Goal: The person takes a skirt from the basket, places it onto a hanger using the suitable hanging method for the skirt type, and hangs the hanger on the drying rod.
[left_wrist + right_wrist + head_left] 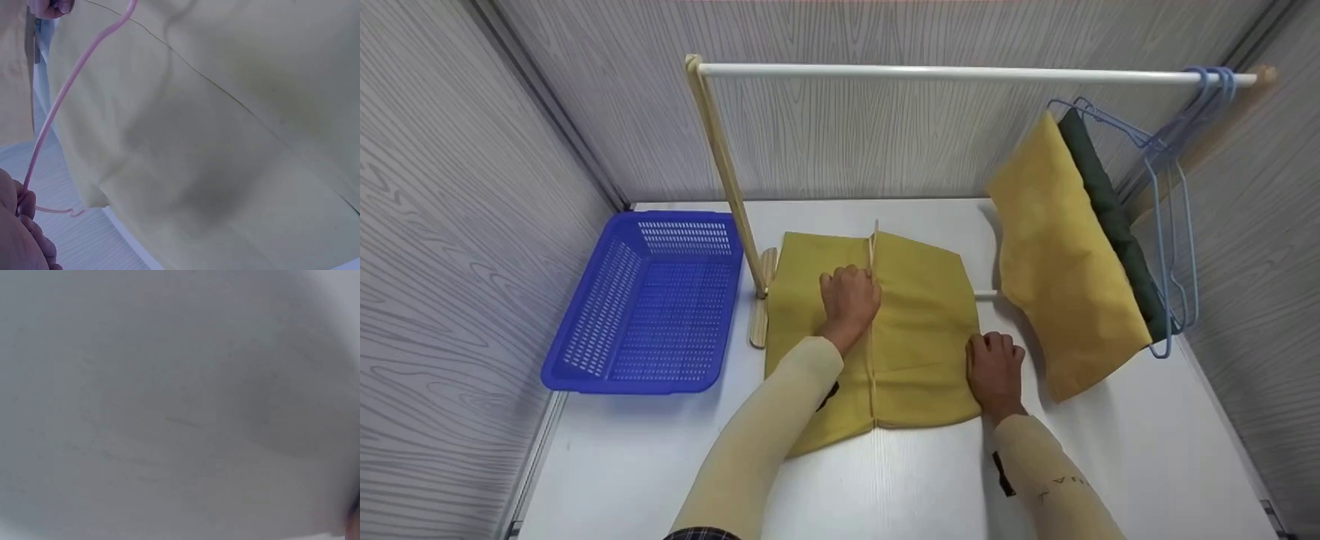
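A mustard-yellow cloth (926,330) lies spread on the white table (915,487). Over its middle stands a thin wire clothes hanger (873,382), seen nearly edge-on from above; it looks pink in the left wrist view. My left hand (851,300) grips the hanger's wire, fingers curled round it. At the cloth's right edge my right hand (996,375) pinches the border, its fingers curled and partly hidden. The right wrist view is mostly a blurred pale surface, with a bit of hand at its lower right corner.
A blue plastic basket (641,379) stands at the left. A rack with a white rail (945,73) and wooden post (724,165) rises behind the cloth. Blue hangers (1166,255) on its right end carry a yellow cloth (1057,277) and a dark green cloth (1110,217).
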A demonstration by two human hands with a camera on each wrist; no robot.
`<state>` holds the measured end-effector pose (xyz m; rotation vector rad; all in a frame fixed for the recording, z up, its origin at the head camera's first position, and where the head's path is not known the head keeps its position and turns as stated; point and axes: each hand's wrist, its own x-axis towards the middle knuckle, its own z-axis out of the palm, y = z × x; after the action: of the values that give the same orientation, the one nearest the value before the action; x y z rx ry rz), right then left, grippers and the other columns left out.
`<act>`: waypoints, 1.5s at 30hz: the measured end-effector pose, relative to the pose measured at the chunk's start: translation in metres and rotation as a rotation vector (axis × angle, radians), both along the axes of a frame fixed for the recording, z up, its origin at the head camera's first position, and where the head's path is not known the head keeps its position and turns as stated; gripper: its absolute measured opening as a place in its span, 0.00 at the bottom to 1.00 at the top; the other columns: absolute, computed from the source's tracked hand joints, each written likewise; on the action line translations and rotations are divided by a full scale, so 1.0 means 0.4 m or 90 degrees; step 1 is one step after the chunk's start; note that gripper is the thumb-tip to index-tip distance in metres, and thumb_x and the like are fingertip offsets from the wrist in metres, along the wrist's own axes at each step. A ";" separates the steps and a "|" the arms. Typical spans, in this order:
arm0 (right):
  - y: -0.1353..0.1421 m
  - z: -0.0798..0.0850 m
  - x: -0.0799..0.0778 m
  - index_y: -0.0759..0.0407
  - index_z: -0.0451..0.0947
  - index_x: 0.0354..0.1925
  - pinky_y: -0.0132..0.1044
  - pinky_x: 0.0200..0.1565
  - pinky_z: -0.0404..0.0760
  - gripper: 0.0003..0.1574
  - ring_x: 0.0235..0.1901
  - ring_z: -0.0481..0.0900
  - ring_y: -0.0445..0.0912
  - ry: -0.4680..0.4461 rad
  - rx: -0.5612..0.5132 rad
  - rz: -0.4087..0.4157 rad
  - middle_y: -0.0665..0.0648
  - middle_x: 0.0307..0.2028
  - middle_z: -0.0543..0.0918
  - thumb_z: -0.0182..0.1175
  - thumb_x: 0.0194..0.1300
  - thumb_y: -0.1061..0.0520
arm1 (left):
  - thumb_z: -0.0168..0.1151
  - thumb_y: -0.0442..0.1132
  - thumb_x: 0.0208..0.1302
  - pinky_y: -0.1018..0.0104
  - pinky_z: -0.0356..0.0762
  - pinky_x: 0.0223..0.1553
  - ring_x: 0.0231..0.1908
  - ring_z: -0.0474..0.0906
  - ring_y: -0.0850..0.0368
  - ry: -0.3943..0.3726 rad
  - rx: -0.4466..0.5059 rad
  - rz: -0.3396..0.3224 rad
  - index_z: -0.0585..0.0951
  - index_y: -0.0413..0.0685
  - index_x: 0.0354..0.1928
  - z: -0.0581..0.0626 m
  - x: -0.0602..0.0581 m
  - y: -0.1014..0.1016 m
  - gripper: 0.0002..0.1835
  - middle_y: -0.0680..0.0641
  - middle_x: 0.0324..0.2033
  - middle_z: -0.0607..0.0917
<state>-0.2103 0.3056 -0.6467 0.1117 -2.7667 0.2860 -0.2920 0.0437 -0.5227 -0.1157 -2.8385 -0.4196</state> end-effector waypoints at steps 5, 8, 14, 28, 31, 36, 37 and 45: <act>-0.003 0.002 -0.005 0.61 0.74 0.43 0.59 0.46 0.64 0.12 0.45 0.69 0.62 0.007 0.000 0.006 0.64 0.41 0.75 0.50 0.77 0.53 | 0.57 0.45 0.70 0.54 0.70 0.40 0.34 0.82 0.50 0.013 0.014 0.010 0.86 0.47 0.30 0.007 -0.002 -0.014 0.14 0.48 0.29 0.85; -0.004 0.005 -0.006 0.61 0.74 0.43 0.59 0.46 0.64 0.13 0.45 0.69 0.62 -0.001 -0.003 0.007 0.64 0.41 0.75 0.49 0.77 0.53 | 0.58 0.46 0.70 0.54 0.71 0.40 0.34 0.82 0.50 0.015 0.010 0.011 0.86 0.46 0.30 0.006 -0.001 -0.015 0.15 0.47 0.29 0.85; -0.007 0.011 0.000 0.61 0.74 0.42 0.59 0.45 0.63 0.11 0.44 0.69 0.62 0.008 -0.016 0.011 0.64 0.40 0.75 0.51 0.76 0.54 | 0.50 0.48 0.75 0.52 0.74 0.38 0.33 0.83 0.48 -0.009 0.013 -0.030 0.86 0.45 0.32 -0.025 0.019 -0.016 0.21 0.45 0.30 0.87; -0.074 0.071 0.000 0.60 0.75 0.39 0.58 0.45 0.64 0.13 0.43 0.73 0.61 -0.108 0.027 0.033 0.63 0.38 0.77 0.50 0.75 0.53 | 0.44 0.46 0.78 0.57 0.70 0.30 0.22 0.79 0.51 0.044 -0.025 -0.070 0.80 0.48 0.24 0.015 0.034 -0.023 0.24 0.47 0.20 0.83; -0.142 0.115 0.000 0.60 0.77 0.36 0.56 0.46 0.65 0.13 0.40 0.76 0.59 -0.095 -0.055 0.087 0.61 0.34 0.80 0.52 0.74 0.54 | 0.45 0.46 0.77 0.57 0.70 0.30 0.20 0.78 0.51 0.050 -0.039 -0.068 0.79 0.49 0.21 0.033 0.033 -0.026 0.25 0.48 0.19 0.82; -0.276 0.210 0.013 0.59 0.78 0.41 0.49 0.44 0.75 0.09 0.35 0.79 0.51 -0.075 -0.240 0.270 0.56 0.33 0.82 0.54 0.73 0.55 | 0.47 0.46 0.75 0.55 0.70 0.32 0.21 0.79 0.49 0.059 -0.018 -0.050 0.78 0.50 0.20 0.066 0.029 -0.030 0.24 0.48 0.19 0.82; -0.299 0.229 0.018 0.58 0.78 0.42 0.46 0.41 0.77 0.10 0.34 0.79 0.48 -0.082 -0.259 0.295 0.55 0.33 0.81 0.54 0.73 0.54 | 0.47 0.47 0.75 0.55 0.71 0.33 0.22 0.79 0.48 0.058 -0.013 -0.046 0.78 0.50 0.19 0.075 0.029 -0.030 0.24 0.48 0.19 0.82; -0.397 0.341 0.028 0.56 0.71 0.28 0.33 0.27 0.68 0.15 0.23 0.67 0.38 -0.094 -0.345 0.238 0.48 0.22 0.71 0.60 0.70 0.52 | 0.50 0.49 0.74 0.54 0.70 0.37 0.25 0.80 0.49 0.085 0.102 -0.051 0.78 0.48 0.24 0.158 0.031 -0.016 0.21 0.48 0.21 0.82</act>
<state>-0.1990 0.1470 -0.5105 0.4811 -2.6821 1.1639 -0.2795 0.0373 -0.4594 -0.2185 -2.6641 -0.6310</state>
